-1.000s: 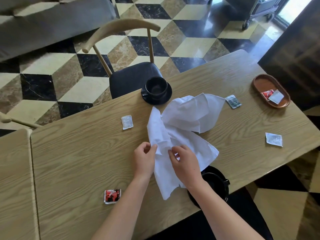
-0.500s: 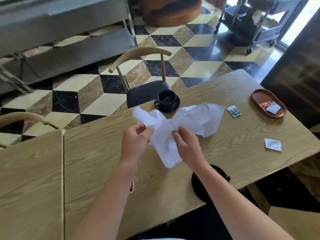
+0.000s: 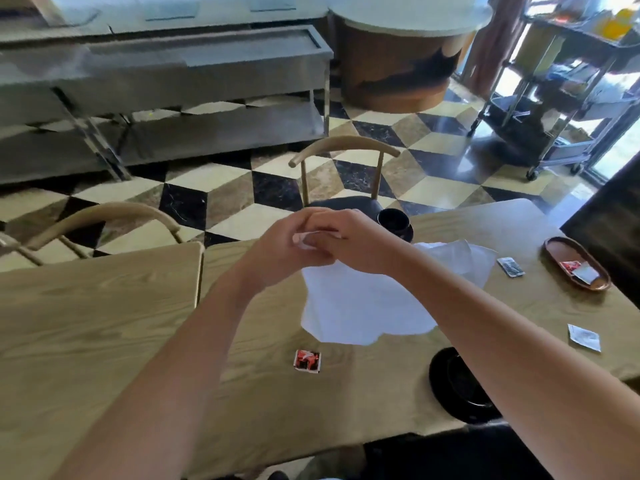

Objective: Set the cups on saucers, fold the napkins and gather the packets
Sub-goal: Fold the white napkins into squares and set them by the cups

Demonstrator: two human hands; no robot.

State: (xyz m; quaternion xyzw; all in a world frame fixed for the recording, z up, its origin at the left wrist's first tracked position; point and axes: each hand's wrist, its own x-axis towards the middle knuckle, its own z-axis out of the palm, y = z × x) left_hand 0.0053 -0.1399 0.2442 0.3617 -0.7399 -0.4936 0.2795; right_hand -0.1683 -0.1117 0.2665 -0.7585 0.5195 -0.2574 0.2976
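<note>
White cloth napkin [image 3: 363, 306] pinched by left hand [image 3: 284, 251] and right hand [image 3: 349, 244], held together, cloth draped below.

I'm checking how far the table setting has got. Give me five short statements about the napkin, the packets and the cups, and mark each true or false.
1. Both hands, left hand and right hand, hold the white napkin up by its top edge. True.
2. The wooden tray is empty. False: a red packet and a white packet lie in it.
3. A red and black packet lies on the table, below the hanging napkin. True.
4. The far black cup lies tipped over on the bare table. False: it stands upright on its saucer.
5. No packet lies outside the tray. False: several do, such as the white one near the right edge.
</note>
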